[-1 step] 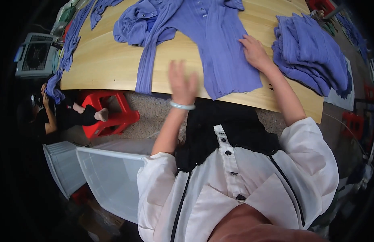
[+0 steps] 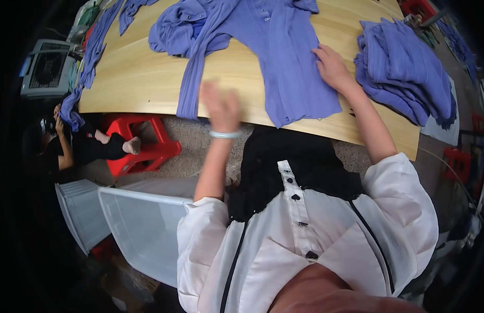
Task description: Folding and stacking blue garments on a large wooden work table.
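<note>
A violet-blue ribbed garment with a buttoned front lies spread on the wooden table, its hem near the front edge. One long narrow sleeve hangs toward that edge on the left. My right hand rests at the garment's right side, fingers stretched out and fingertips touching its edge. Blurred by motion, my left hand is over the table's front edge, between the sleeve and the garment's body. Its fingers look apart, with nothing in them.
A folded stack of violet-blue garments sits at the table's right. A bunched garment lies at the far left. Below are a red stool and a pale plastic bin. At left, another person holds violet-blue cloth.
My left hand has moved left, away from the garment's body and closer to the sleeve. My right hand stays at the garment's edge.
</note>
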Tool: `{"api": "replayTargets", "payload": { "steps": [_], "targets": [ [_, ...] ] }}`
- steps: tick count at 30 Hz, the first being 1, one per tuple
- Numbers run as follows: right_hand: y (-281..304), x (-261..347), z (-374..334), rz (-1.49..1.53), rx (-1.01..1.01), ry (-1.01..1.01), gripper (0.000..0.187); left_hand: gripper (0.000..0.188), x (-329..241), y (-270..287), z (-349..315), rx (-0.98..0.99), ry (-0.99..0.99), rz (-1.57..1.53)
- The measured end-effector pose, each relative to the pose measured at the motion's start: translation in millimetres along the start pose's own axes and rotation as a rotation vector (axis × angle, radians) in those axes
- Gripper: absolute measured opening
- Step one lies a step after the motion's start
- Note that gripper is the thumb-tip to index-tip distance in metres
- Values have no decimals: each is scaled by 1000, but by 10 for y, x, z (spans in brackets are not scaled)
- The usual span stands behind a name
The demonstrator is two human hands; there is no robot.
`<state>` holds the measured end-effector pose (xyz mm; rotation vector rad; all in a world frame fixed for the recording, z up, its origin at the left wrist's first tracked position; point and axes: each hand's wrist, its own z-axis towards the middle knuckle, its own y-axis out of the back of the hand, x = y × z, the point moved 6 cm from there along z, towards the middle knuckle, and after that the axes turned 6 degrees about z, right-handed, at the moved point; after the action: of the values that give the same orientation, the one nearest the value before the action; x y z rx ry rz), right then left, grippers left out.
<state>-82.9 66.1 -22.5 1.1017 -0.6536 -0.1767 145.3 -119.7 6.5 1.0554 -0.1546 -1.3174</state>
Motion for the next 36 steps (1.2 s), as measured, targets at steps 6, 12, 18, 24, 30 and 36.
{"api": "replayTargets", "payload": {
  "steps": [6, 12, 18, 24, 30, 36],
  "targets": [
    [142, 563, -78, 239, -89, 100, 29, 44, 1995, 364, -496, -214, 822, -299],
    [27, 1257, -41, 509, 62, 271, 22, 19, 2008, 86, -735, 89, 999, -942],
    [-356, 1744, -98, 797, 423, 182, 29, 11, 1572, 562, -524, 221, 765, -548],
    [-530, 2501, -390, 1035, 408, 257, 80, 12, 258, 826, 74, 205, 714, -760],
    [-421, 2315, -479, 1650, 728, -347, 31, 14, -215, 562, 226, 546, 627, -819],
    [160, 2257, -350, 1737, 918, -331, 32, 28, 329, -238, 695, 369, 647, -668]
  ]
}}
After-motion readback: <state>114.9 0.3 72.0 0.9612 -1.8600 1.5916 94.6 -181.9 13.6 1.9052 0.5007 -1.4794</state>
